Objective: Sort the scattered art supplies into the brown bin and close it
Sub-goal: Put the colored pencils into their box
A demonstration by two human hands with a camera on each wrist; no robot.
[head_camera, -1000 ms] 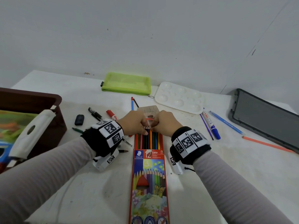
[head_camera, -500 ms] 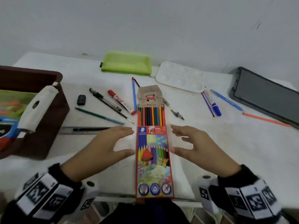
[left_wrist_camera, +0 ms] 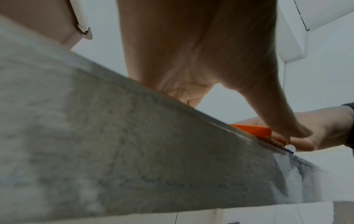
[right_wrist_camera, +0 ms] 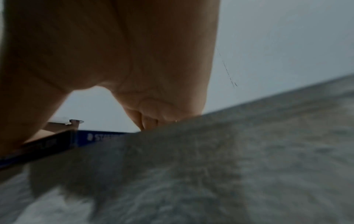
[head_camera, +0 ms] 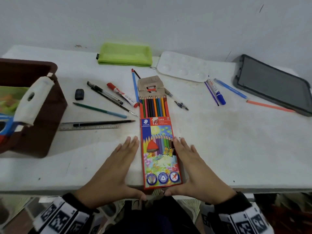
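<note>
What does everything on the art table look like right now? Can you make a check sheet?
Surface: white table, scuffed.
Job's things: coloured pencil box flap open, near end over the table edge; brown bin open, left; gray lid far right.
Clutter: red marker, blue marker, ruler, green pouch, paint palette.
Grippers: left hand and right hand flat along the box's sides.
Cables: nothing seen.
Surroundings: plain wall.

The brown bin [head_camera: 42, 115] runs off the left edge, the grey tray [head_camera: 273, 85] off the right, and both wrist views blur the table [left_wrist_camera: 134, 151].
</note>
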